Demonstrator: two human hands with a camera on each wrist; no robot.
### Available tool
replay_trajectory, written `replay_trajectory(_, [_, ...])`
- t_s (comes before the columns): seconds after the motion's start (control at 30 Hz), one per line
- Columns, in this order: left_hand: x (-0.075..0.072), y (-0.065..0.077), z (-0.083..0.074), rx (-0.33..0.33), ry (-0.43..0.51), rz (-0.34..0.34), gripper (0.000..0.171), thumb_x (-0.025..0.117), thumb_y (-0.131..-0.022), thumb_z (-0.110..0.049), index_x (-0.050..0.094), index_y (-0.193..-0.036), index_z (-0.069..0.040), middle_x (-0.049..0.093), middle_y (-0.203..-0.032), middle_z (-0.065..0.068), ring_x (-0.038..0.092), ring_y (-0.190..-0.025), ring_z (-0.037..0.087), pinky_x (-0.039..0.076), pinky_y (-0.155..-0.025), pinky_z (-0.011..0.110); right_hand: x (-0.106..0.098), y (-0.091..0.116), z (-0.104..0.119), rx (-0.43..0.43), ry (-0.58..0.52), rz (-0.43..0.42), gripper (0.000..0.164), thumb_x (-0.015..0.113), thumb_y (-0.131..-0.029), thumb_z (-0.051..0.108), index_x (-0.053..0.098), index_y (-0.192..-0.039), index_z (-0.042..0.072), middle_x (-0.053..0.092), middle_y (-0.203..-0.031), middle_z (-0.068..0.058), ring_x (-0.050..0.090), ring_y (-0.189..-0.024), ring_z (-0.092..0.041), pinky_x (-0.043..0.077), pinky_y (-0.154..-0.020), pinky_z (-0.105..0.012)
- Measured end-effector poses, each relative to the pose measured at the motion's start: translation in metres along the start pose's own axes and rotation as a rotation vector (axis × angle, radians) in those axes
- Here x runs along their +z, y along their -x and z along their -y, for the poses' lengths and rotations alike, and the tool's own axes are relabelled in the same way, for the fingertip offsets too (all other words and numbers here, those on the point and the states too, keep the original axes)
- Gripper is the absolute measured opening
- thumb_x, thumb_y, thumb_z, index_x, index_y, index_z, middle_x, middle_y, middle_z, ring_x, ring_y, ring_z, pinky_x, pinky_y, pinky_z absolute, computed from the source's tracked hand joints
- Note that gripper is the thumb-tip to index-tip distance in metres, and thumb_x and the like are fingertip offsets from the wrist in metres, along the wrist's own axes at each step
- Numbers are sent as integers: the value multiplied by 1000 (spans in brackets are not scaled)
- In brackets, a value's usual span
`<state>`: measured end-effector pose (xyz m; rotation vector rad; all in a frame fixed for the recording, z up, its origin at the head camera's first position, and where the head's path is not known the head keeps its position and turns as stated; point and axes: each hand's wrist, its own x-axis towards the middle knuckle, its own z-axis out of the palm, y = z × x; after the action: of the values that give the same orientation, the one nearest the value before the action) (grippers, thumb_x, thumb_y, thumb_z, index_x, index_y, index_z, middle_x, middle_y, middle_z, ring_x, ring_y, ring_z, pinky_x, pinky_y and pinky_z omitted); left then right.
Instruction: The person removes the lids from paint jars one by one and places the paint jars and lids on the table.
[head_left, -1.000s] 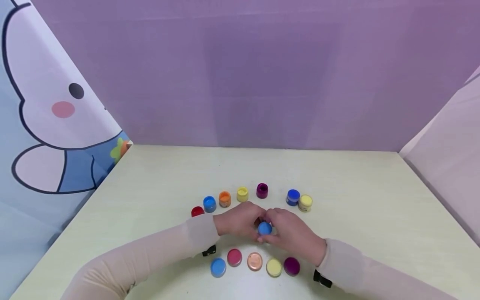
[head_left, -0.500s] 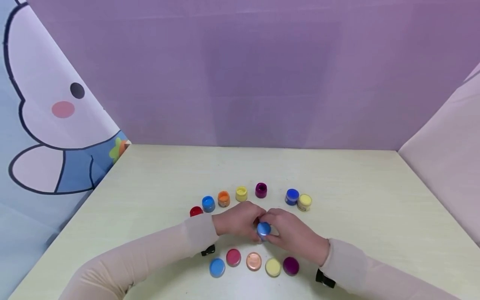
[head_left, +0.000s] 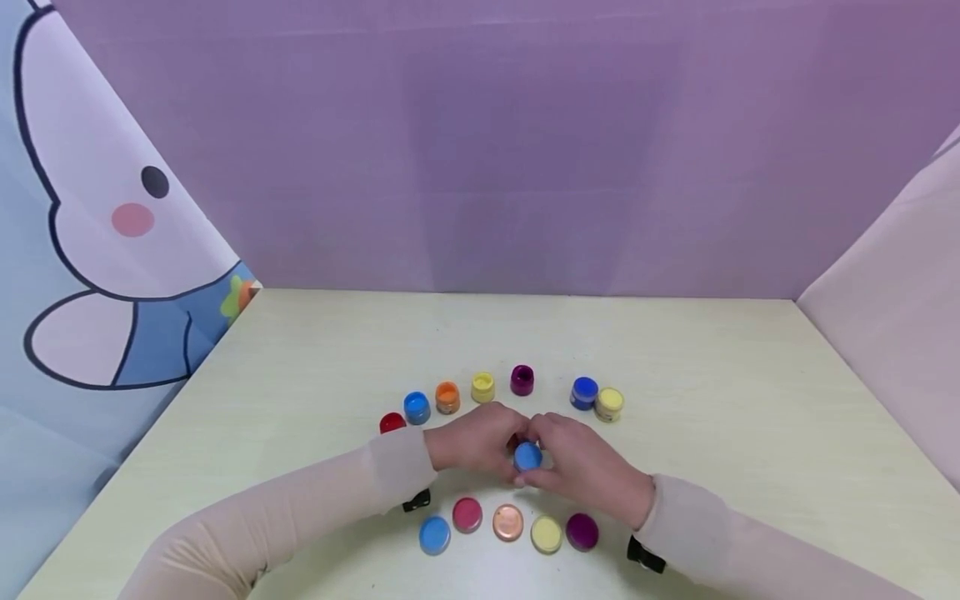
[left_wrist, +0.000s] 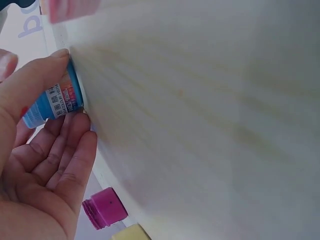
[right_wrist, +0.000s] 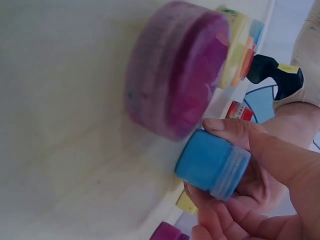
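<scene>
A small blue paint jar [head_left: 528, 457] stands between both hands at the middle of the table. My left hand [head_left: 476, 437] grips the jar's body, thumb on one side and fingers on the other, as the left wrist view shows beside the printed label [left_wrist: 61, 97]. From the right, my right hand [head_left: 588, 458] pinches the jar's translucent blue lid [right_wrist: 231, 172] with thumb and fingers. That lid sits on the jar. In the right wrist view the jar's blue base [right_wrist: 202, 157] is close to the table, and a purple lid [right_wrist: 150, 75] looms in front.
Lidless jars in red [head_left: 392, 422], blue [head_left: 417, 407], orange [head_left: 447, 398], yellow [head_left: 483, 387] and purple [head_left: 522, 380] form an arc behind. Lidded dark blue [head_left: 584, 393] and yellow [head_left: 609, 404] jars stand back right. Several loose lids [head_left: 507, 522] lie in front.
My right hand and wrist have turned slightly back and forth at the lid. The left hand stays in place around the jar, and the other jars and lids have not moved.
</scene>
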<state>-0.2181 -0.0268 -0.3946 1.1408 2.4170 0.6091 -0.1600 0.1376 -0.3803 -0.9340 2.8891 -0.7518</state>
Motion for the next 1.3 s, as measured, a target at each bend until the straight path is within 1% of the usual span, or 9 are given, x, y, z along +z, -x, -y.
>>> replay_trajectory(0.17, [0,0,2,4,13,-1,29,78,-70,-22,62,-95,-20,56,-72,-14,50,-68,4,43,-64,16,3,-3,-1,-2,17,1,28,74,-74,25,55,-86,9,48,-75,6,43,-66,-9,41,-58,-23])
replay_trajectory(0.37, [0,0,2,-13,-4,1,32,79,-68,-21,63,-96,-19,55,-73,-14,50,-69,4,42,-64,16,2,-3,-2,-57,-12,1,19,71,-76,17,59,-89,8,52,-80,5,47,-70,-10,43,-62,-23])
replay_trajectory(0.53, [0,0,1,-41,-18,7,35,80,-66,-20,63,-96,-19,55,-73,-15,50,-69,4,42,-65,16,2,-2,-5,-105,-40,11,19,70,-75,13,60,-91,8,54,-87,3,49,-76,-9,44,-69,-23])
replay_trajectory(0.77, [0,0,0,-34,-7,8,34,80,-67,-19,62,-96,-19,56,-73,-14,50,-69,5,42,-65,16,0,-3,-10,-148,-54,30,22,71,-75,11,61,-94,8,55,-89,4,50,-80,-8,45,-72,-23])
replay_trajectory(0.9, [-1,0,0,-11,4,8,31,79,-68,-19,62,-94,-19,56,-72,-14,50,-68,5,42,-64,16,-1,-2,-10,-132,-61,16,24,72,-74,11,60,-95,7,56,-91,2,52,-82,-10,45,-73,-24])
replay_trajectory(1.0, [-1,1,0,15,13,4,31,78,-70,-21,62,-96,-19,56,-75,-15,51,-70,4,42,-65,16,0,-1,-9,-83,-57,-12,31,75,-72,19,58,-95,6,56,-90,1,52,-80,-12,45,-70,-25])
replay_trajectory(1.13, [-2,2,2,54,10,-4,33,77,-71,-22,62,-101,-18,57,-81,-17,51,-73,4,42,-67,16,1,-1,-7,-4,-31,-25,37,77,-69,31,55,-89,9,52,-79,4,47,-70,-11,44,-62,-25])
replay_trajectory(1.2, [-1,1,3,56,7,-5,33,76,-72,-22,62,-102,-18,57,-81,-17,51,-73,3,42,-67,16,2,-2,-6,13,-22,-25,35,76,-69,32,53,-85,10,49,-73,5,44,-65,-10,42,-57,-25])
replay_trajectory(1.3, [-1,1,3,49,6,-3,30,76,-72,-20,62,-99,-17,57,-79,-16,51,-72,3,42,-67,15,3,-3,-5,27,-25,-27,32,76,-70,29,54,-82,10,48,-69,6,43,-62,-9,41,-55,-25])
